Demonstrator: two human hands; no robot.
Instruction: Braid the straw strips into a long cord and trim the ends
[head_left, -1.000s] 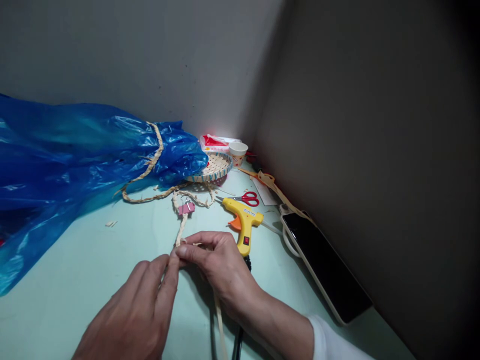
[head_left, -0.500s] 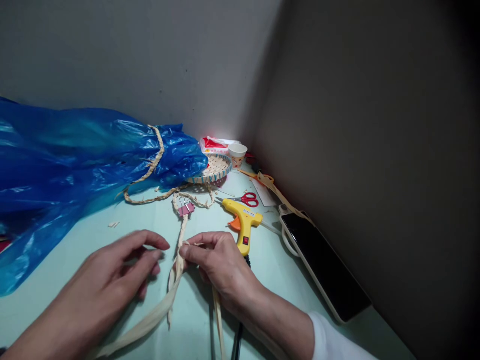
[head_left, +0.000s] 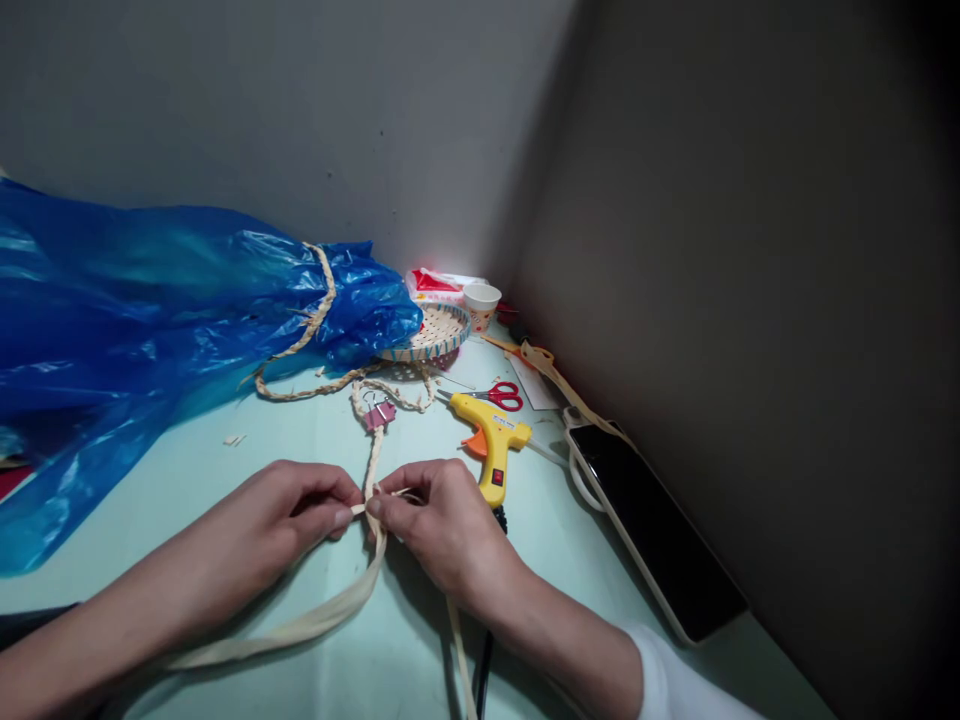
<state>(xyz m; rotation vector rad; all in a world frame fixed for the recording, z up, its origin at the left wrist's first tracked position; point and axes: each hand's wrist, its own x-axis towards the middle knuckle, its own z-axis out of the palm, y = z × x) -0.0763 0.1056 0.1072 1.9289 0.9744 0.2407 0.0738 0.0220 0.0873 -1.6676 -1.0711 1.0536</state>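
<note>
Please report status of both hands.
Left hand: pinching pale strand. Right hand: gripping braid. Pink clip on braid. Glue gun lies close beyond right hand.

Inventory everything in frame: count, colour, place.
bag: 1, blue, left
cord: 1, tan, around bag
binder clip: 1, pink, on braid
braid: 1, cream, clip to hands
loose strips: 2, cream, below hands
basket: 1, cream/blue, back
cup: 1, white, right of basket
packet: 1, red/white, behind basket
scissors: 1, red, behind glue gun
glue gun: 1, yellow, centre
cable: 1, black, lower centre
paper: 1, white, behind device
device: 1, black, right
scraps: few, pale, left
table: 1, pale green, underneath
walls: 2, grey, behind/right
left hand: 1, pinching strand
right hand: 1, on braid
</note>
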